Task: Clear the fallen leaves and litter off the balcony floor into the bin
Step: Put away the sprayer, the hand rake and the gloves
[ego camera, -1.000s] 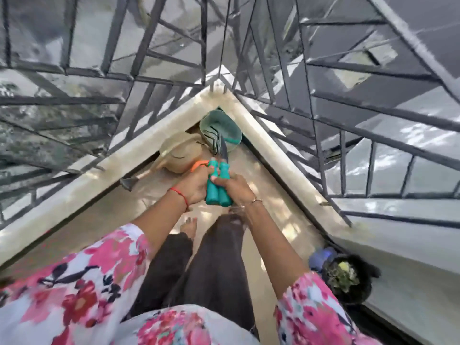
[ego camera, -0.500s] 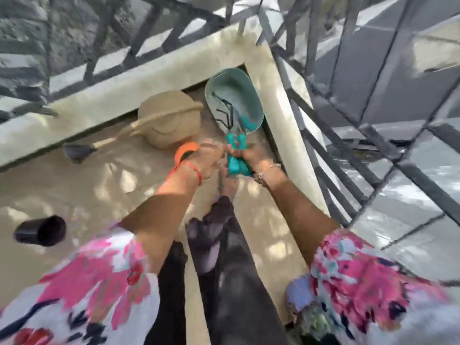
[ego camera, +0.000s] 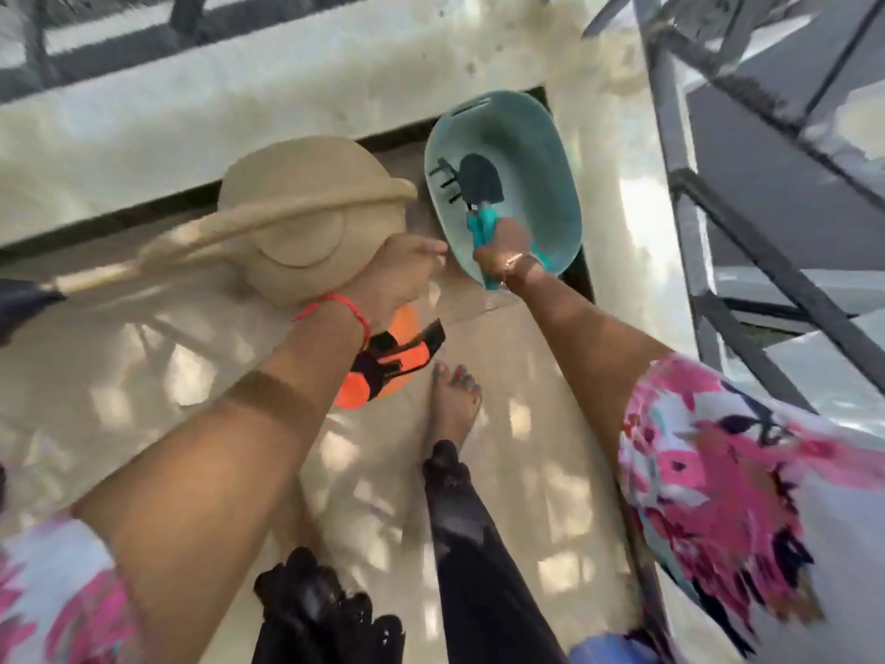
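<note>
Trowel (ego camera: 479,182) gripped by right hand (ego camera: 507,244), blade inside teal basin (ego camera: 541,146)

Ahead of hands: tub (ego camera: 550,194) with trowel (ego camera: 479,179) inside; low wall (ego camera: 239,103) right behind.
Left of left hand (ego camera: 402,275): hat (ego camera: 311,218) touching it, broom handle (ego camera: 191,232) across.
Right of right hand (ego camera: 507,246): ledge, then railing (ego camera: 680,184).
Near side: open floor (ego camera: 143,376), except foot (ego camera: 455,400) and orange pruner (ego camera: 383,371).

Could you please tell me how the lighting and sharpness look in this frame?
Head view: dappled sunlight mottles the floor; the ledge beside the teal tub glares white; motion blur smears the floral sleeves and railing; the right hand gripping teal-handled tools reads fairly clear.
</note>
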The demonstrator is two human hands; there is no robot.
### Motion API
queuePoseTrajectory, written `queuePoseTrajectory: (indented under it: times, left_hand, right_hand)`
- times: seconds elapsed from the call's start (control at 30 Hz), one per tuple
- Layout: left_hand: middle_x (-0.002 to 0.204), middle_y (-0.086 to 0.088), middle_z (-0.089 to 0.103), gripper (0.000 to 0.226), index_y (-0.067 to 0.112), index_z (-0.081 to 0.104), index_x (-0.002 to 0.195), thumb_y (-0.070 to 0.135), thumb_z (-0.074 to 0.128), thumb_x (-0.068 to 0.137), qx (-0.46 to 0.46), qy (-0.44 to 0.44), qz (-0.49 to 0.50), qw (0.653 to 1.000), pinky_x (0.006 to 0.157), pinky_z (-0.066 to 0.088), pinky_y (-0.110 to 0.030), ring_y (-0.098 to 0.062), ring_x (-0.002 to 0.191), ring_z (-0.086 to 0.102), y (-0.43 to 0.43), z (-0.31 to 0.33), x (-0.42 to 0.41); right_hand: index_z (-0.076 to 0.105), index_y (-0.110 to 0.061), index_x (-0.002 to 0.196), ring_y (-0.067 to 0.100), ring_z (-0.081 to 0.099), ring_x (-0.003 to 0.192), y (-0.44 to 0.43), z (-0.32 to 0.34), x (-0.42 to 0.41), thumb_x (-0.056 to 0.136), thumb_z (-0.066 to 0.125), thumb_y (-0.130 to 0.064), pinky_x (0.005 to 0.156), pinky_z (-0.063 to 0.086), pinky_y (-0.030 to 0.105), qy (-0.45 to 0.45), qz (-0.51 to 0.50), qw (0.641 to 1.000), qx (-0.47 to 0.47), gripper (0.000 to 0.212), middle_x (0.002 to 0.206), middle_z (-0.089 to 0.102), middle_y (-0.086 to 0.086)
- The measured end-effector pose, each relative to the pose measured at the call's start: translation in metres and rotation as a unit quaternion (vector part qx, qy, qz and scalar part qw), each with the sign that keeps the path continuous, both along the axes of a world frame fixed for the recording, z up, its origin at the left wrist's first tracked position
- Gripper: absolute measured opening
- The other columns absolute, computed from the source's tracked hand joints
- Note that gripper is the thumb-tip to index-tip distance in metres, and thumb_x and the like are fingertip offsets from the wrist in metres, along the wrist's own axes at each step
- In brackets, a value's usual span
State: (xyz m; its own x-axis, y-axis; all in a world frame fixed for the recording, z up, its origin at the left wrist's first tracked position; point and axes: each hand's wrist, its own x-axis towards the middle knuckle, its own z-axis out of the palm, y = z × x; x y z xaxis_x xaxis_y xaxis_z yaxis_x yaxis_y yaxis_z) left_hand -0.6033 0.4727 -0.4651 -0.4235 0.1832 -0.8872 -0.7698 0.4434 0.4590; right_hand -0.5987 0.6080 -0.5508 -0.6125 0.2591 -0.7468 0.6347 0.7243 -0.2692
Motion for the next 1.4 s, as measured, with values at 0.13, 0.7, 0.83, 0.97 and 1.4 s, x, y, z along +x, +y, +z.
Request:
queuePoseTrajectory:
  times: [0.13,0.7,0.83,0.97,1.4]
  left_hand:
    - [0.074,0.004,0.046,0.026,0.017,0.058,0.114,0.006,0.045,0.095,-0.016,0.02,-0.025,0.999,0.055,0.035,-0.017,-0.006,0.065,0.04,-0.005,-0.017,-0.011]
    - [0.117,-0.009,0.055,0.025,0.016,0.059,0.116,0.01,0.046,0.095,-0.017,0.023,-0.029,0.999,0.078,0.042,-0.029,-0.018,0.103,0.047,-0.013,-0.011,-0.013]
    - [0.088,-0.001,0.052,0.025,0.015,0.059,0.115,0.01,0.047,0.094,-0.014,0.038,-0.021,0.999,0.069,0.041,-0.026,-0.016,0.087,0.047,-0.023,-0.003,-0.011]
    - [0.077,0.0,0.051,0.022,0.012,0.062,0.106,0.005,0.046,0.093,-0.025,0.09,0.001,0.996,0.066,0.042,-0.025,-0.009,0.068,0.045,-0.042,0.019,-0.006]
    - [0.104,-0.017,0.066,0.027,-0.001,0.067,0.104,-0.006,0.049,0.085,-0.137,0.281,-0.041,0.949,0.073,0.036,-0.019,-0.025,0.102,0.06,-0.228,0.279,0.054]
  right_hand:
    - [0.043,0.001,0.13,0.032,0.05,0.119,0.004,-0.023,0.009,0.084,0.056,-0.004,0.094,0.038,0.032,-0.027,0.002,0.999,0.019,0.048,0.127,0.053,0.02]
    - [0.041,-0.004,0.132,0.03,0.053,0.112,0.021,-0.007,0.008,0.087,0.051,-0.007,0.098,0.045,0.044,-0.096,0.105,0.987,0.069,0.046,0.128,0.048,0.014]
    - [0.038,-0.008,0.136,0.031,0.053,0.114,0.008,0.013,0.011,0.087,0.049,-0.009,0.098,0.044,0.045,-0.066,0.076,0.993,0.067,0.051,0.129,0.05,0.013]
    - [0.039,-0.005,0.134,0.033,0.048,0.122,-0.023,0.051,0.011,0.091,0.044,-0.01,0.101,0.04,0.041,-0.003,0.144,0.985,0.092,0.043,0.134,0.047,0.016]
    - [0.051,-0.007,0.124,0.033,0.051,0.118,-0.221,0.372,0.027,0.091,0.043,-0.012,0.096,0.04,0.04,0.199,0.372,0.907,0.005,0.035,0.129,0.053,0.015]
